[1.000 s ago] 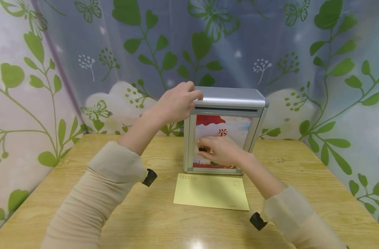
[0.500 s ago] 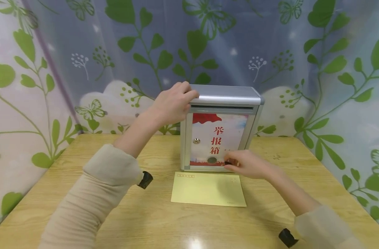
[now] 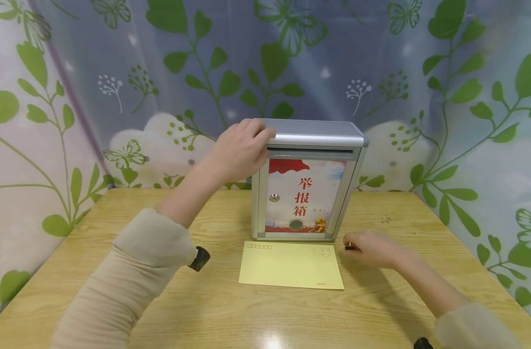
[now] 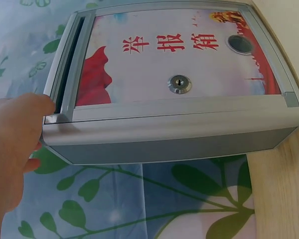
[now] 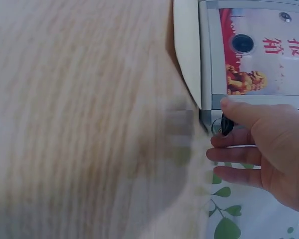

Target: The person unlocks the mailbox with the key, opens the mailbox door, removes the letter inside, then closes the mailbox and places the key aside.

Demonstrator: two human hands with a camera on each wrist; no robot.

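A silver-framed suggestion box (image 3: pixel 309 186) with red Chinese lettering stands upright on the table, a long slot below its top. My left hand (image 3: pixel 243 148) grips its upper left corner, thumb at the front edge by the slot. In the left wrist view, the round lock (image 4: pixel 179 83) in the door shows a bare keyhole. Off the box's lower right corner, my right hand (image 3: pixel 372 248) pinches a small black-headed key (image 5: pixel 226 124) between thumb and forefinger. A thin ring shows beside the key in the right wrist view. The key's blade is hidden.
A yellow envelope (image 3: pixel 291 265) lies flat on the wooden table (image 3: pixel 213 310), directly in front of the box. Behind the table hangs a curtain (image 3: pixel 335 58) printed with leaves and butterflies. Black straps (image 3: pixel 200 259) show at the sleeves.
My right hand has come away from the lock, carrying the key down and to the right, past the box's lower right corner. My left hand keeps its grip on the box's top corner.
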